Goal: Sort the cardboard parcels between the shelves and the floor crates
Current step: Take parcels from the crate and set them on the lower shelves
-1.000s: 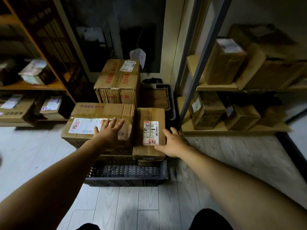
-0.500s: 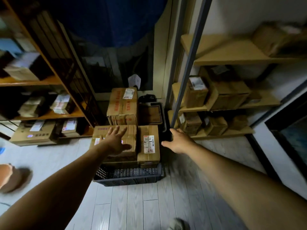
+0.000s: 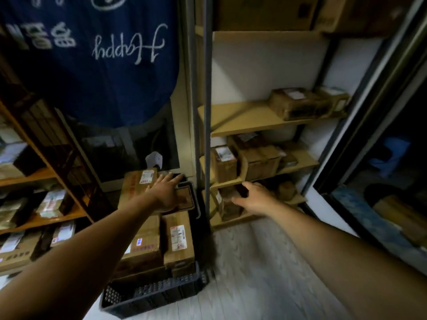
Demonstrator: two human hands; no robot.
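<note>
Whole frame smeared by motion. Parcel labels (image 3: 177, 237) unreadable. Left forearm covering much of the front parcel (image 3: 144, 244) in the crate (image 3: 150, 294). Bottom-shelf boxes (image 3: 228, 204) half lost behind the right hand (image 3: 256, 199). Top boxes (image 3: 265, 12) cropped.

1. Both hands lifted off the brown cardboard parcels (image 3: 178, 241) in the dark plastic floor crate (image 3: 152, 294).
2. Left hand (image 3: 165, 192) now open in front of the rear tall parcel (image 3: 136, 188).
3. Right hand (image 3: 256, 198) moved to the lowest right wooden shelf (image 3: 298, 200), fingers spread, empty.
4. View tilted upward; blue hanging cloth (image 3: 97, 65) now showing.
</note>
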